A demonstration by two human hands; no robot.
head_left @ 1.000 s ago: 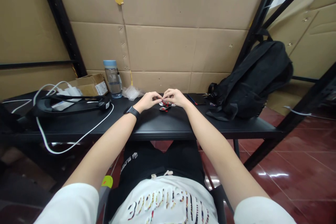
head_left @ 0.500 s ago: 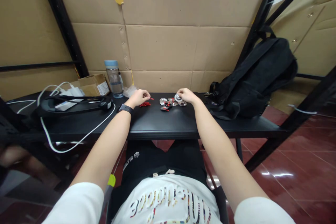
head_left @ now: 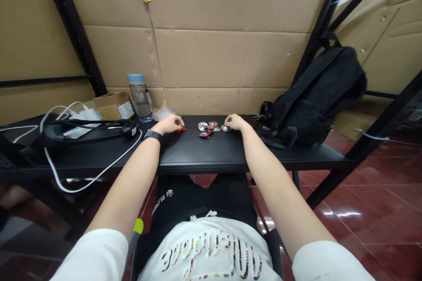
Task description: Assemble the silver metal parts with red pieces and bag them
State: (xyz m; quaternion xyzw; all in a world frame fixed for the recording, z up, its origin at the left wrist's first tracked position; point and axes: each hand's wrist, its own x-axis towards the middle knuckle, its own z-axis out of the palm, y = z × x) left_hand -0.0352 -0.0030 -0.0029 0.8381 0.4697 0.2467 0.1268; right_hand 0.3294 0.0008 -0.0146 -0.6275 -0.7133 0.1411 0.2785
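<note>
My left hand (head_left: 172,123), with a dark band on its wrist, is closed at the fingertips over a small pile of red strips (head_left: 180,130) on the black table. Its grip is partly hidden, so I cannot make out what is pinched. My right hand (head_left: 234,121) pinches the edge of a small domed silver disc (head_left: 225,128) at the table surface. Between the hands lie several similar shiny discs (head_left: 202,126), some overlapping, with red pieces on or among them.
A clear bottle with a blue lid (head_left: 140,99), a plastic bag (head_left: 163,113) and an opened cardboard box (head_left: 115,104) stand at the back left. White cables (head_left: 99,175) and a black headset-like band (head_left: 89,136) lie left. A black backpack (head_left: 323,96) leans right. Cardboard panels (head_left: 198,61) wall the back.
My left hand has come down onto the red pile from just above it, where a red strip showed at its fingertips. My right hand has lowered its disc to the table.
</note>
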